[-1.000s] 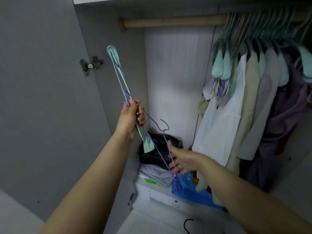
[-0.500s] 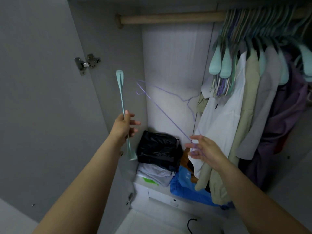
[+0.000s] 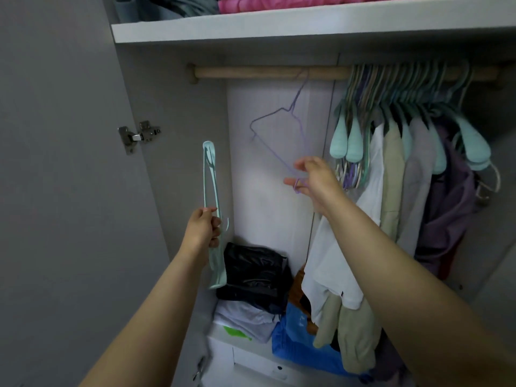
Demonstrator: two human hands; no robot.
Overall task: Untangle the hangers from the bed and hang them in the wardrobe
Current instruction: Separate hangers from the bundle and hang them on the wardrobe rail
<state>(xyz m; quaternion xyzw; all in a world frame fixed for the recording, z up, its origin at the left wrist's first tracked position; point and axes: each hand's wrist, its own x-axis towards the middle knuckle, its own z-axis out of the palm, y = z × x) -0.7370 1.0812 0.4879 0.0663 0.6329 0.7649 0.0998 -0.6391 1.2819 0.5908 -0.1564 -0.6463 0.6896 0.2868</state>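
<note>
**One hanger on the rod, one in hand**

Inside the open wardrobe (image 3: pixel 178 152), one purple wire hanger (image 3: pixel 282 135) hooks over the wooden rod (image 3: pixel 265 71); the right hand (image 3: pixel 312 181) pinches its lower corner. The left hand (image 3: pixel 202 229) grips one mint plastic hanger (image 3: pixel 212 191), held upright by the door. A bunch of mint hangers with clothes (image 3: pixel 413 107) crowds the rod's right end, too overlapped to count.

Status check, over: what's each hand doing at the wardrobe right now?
Left hand gripping mint hanger. Right hand pinching purple wire hanger, hook at wooden rail. Rail's left stretch bare; nothing blocking.
</note>
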